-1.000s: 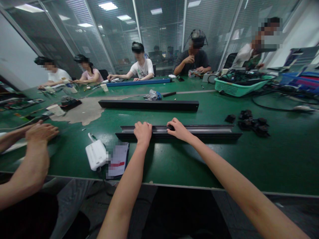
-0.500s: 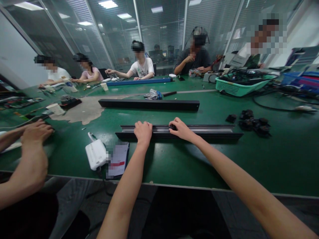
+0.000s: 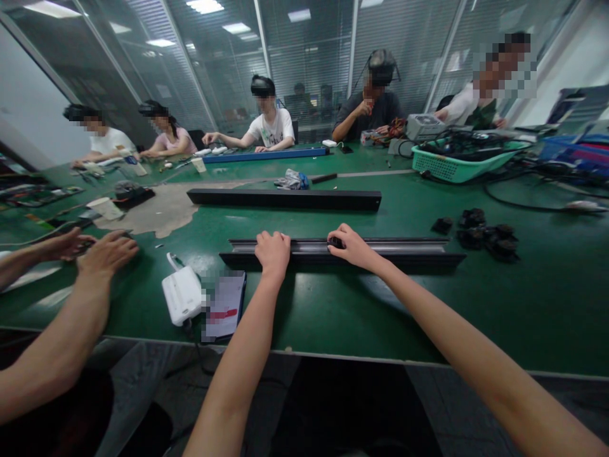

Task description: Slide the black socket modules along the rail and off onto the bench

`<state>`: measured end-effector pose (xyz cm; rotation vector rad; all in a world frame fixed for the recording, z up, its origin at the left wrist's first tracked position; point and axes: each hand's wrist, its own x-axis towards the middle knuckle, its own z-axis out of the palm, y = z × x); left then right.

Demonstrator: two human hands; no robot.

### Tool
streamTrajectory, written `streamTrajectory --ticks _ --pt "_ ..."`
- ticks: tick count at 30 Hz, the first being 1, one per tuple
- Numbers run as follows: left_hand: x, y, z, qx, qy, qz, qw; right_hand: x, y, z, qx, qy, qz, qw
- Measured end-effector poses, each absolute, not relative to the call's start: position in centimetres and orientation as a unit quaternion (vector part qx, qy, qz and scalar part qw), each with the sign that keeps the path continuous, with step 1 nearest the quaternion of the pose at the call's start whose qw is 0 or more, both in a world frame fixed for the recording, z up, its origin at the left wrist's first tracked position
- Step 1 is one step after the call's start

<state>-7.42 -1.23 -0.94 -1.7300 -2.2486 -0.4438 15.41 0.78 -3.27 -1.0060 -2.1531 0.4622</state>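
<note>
A long black channel-shaped rail [image 3: 404, 259] lies across the green table in front of me, its silvery inside facing up. My left hand [image 3: 273, 250] is closed over the rail left of its middle, fingers wrapped over the edges. Further right, my right hand [image 3: 351, 246] pinches a small black part [image 3: 335, 242] at the rail's channel. The fingers hide much of that part, so its exact kind does not show. Several small black pieces [image 3: 485, 235] lie in a loose heap beyond the rail's right end.
Behind the rail lies a second black bar [image 3: 285, 200]. A white power bank [image 3: 182, 295] and a phone [image 3: 224, 306] are left of my forearm. A co-worker's hands [image 3: 107, 251] work at the left. A green basket [image 3: 457, 166] of cables stands at the back right.
My right hand has slid slightly to the right along the rail with the black part. My left hand stays put. The neighbouring co-worker's near hand has moved to the right.
</note>
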Motion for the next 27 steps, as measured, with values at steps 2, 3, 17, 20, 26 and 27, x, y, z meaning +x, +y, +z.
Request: streamTrajectory --ticks 2,3,17,20,26,27 --pt "-7.4 -1.3 -0.9 -0.594 -0.778 -0.155 0.133 15.4 0.7 -3.2 -0.389 -0.833 0.179 0.351" --pt "-7.4 -1.3 -0.9 -0.594 -0.778 -0.154 0.132 15.4 0.7 -3.2 -0.389 -0.833 0.179 0.349" --pt "-7.3 -1.2 -0.9 -0.592 -0.780 -0.146 0.141 16.4 0.9 -2.7 -0.367 -0.853 0.201 0.312" --pt "-7.3 -1.3 -0.8 -0.593 -0.780 -0.141 0.142 16.4 0.6 -2.9 -0.362 -0.852 0.202 0.319" --pt "-7.1 -1.3 -0.6 -0.592 -0.781 -0.132 0.149 16.0 0.5 -3.5 -0.375 -0.842 0.186 0.340" --pt "-7.1 -1.3 -0.6 -0.592 -0.781 -0.130 0.151 16.0 0.6 -3.5 -0.376 -0.842 0.188 0.339"
